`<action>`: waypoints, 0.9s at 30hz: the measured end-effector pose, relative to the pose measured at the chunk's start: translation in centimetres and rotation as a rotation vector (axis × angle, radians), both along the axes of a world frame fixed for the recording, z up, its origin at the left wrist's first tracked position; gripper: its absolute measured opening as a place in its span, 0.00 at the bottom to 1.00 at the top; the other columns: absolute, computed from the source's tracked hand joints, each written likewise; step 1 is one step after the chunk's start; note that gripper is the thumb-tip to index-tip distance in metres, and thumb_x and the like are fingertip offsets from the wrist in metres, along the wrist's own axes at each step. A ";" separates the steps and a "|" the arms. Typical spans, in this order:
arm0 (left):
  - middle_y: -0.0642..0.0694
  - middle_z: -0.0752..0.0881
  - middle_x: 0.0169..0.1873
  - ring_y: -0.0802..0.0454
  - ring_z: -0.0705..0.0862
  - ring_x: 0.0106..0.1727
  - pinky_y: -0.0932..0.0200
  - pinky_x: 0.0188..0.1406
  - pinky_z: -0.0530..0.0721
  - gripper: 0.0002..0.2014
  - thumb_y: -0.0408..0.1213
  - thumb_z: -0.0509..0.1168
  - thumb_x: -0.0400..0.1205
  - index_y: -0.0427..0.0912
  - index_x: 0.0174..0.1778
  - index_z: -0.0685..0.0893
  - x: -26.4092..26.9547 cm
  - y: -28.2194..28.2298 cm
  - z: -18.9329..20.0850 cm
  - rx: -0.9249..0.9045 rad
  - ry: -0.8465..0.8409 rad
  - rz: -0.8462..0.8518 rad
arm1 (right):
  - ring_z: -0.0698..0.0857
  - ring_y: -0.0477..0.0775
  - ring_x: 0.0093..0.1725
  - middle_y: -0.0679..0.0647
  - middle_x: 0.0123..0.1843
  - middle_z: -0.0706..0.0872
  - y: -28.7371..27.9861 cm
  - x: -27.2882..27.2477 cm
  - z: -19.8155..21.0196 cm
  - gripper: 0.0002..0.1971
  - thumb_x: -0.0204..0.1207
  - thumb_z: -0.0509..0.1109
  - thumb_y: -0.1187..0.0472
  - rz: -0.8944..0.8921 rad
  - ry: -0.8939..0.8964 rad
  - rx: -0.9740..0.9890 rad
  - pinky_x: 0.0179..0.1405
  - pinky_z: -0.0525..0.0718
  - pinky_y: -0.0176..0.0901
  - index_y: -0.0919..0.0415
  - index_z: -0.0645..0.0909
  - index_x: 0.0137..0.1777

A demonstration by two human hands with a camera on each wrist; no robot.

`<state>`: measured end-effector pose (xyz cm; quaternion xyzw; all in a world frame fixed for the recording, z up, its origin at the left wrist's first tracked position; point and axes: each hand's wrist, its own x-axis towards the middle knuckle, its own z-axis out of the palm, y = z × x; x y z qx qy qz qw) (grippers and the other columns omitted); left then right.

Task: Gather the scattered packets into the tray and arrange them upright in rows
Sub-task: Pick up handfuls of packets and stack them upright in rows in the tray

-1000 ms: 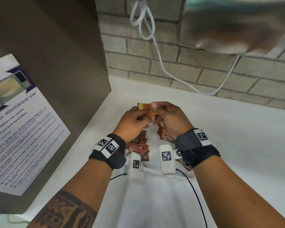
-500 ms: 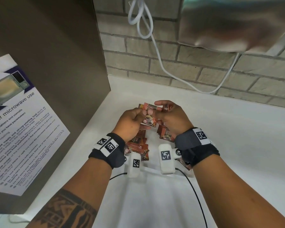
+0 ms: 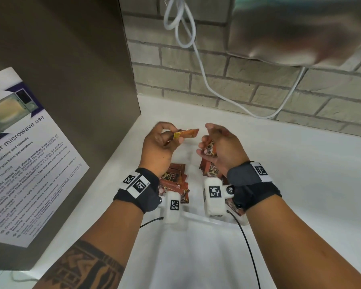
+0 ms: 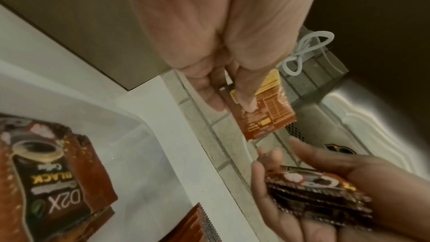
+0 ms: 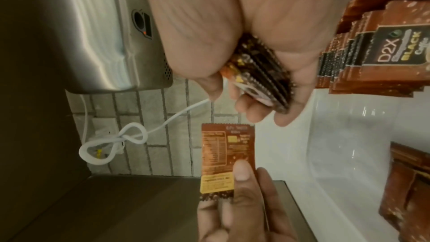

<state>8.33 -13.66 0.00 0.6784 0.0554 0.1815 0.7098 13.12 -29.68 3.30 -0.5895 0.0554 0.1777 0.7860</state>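
**Over the tray, a packet in each hand's hold**

Above the clear plastic tray (image 3: pixel 198 216) on the white worktop (image 3: pixel 300 184), the left hand (image 3: pixel 157 147) pinches a single brown coffee packet (image 3: pixel 185 133) between thumb and fingers, its printed back showing to the wrist cameras. The right hand (image 3: pixel 222 149) has its grip curled round a small stack of brown packets (image 4: pixel 318 192). More brown D2X black coffee packets (image 3: pixel 175 180) lie in the tray beneath both wrists. Behind, a white cable (image 3: pixel 198 59) loops down the grey brick wall (image 3: pixel 238 80).
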 end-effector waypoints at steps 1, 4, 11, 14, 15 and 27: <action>0.41 0.94 0.52 0.49 0.91 0.57 0.55 0.61 0.85 0.12 0.17 0.69 0.80 0.40 0.45 0.83 0.0 -0.1 0.0 0.022 -0.015 -0.006 | 0.83 0.52 0.33 0.56 0.36 0.82 0.0 -0.2 -0.1 0.10 0.83 0.70 0.51 0.046 0.016 -0.020 0.53 0.88 0.56 0.58 0.83 0.54; 0.44 0.89 0.63 0.52 0.87 0.66 0.54 0.67 0.85 0.16 0.15 0.69 0.78 0.42 0.35 0.89 0.0 -0.1 -0.4 0.157 -0.025 -0.006 | 0.83 0.50 0.35 0.57 0.37 0.85 0.0 -0.5 -0.3 0.15 0.79 0.74 0.48 0.144 0.003 -0.017 0.55 0.88 0.56 0.60 0.87 0.53; 0.49 0.91 0.50 0.52 0.90 0.52 0.53 0.58 0.89 0.12 0.22 0.72 0.80 0.44 0.47 0.94 -0.6 -0.2 -0.7 0.261 -0.038 -0.055 | 0.90 0.58 0.46 0.63 0.53 0.90 -0.1 -0.1 -0.5 0.18 0.79 0.74 0.68 0.046 -0.031 -0.008 0.57 0.88 0.61 0.63 0.80 0.68; 0.46 0.92 0.54 0.51 0.89 0.55 0.62 0.55 0.84 0.13 0.21 0.69 0.82 0.40 0.55 0.93 -0.9 -0.2 -0.3 0.221 -0.010 -0.164 | 0.90 0.56 0.52 0.59 0.53 0.92 -0.3 -0.2 -0.3 0.10 0.78 0.75 0.66 0.073 -0.069 -0.026 0.57 0.87 0.58 0.59 0.86 0.59; 0.46 0.93 0.54 0.50 0.89 0.57 0.63 0.56 0.84 0.13 0.21 0.68 0.83 0.40 0.56 0.93 -0.9 -0.3 0.0 0.189 -0.005 -0.201 | 0.90 0.56 0.52 0.58 0.50 0.92 -0.3 -0.5 0.0 0.06 0.79 0.74 0.66 0.128 -0.080 -0.015 0.58 0.86 0.56 0.58 0.88 0.53; 0.58 0.69 0.76 0.68 0.72 0.73 0.73 0.69 0.73 0.49 0.38 0.87 0.63 0.63 0.78 0.71 -0.2 -0.9 1.8 0.717 -0.017 -0.418 | 0.88 0.62 0.45 0.66 0.46 0.86 -0.1 -0.4 -0.9 0.18 0.75 0.74 0.72 0.281 0.134 0.134 0.50 0.88 0.56 0.68 0.78 0.64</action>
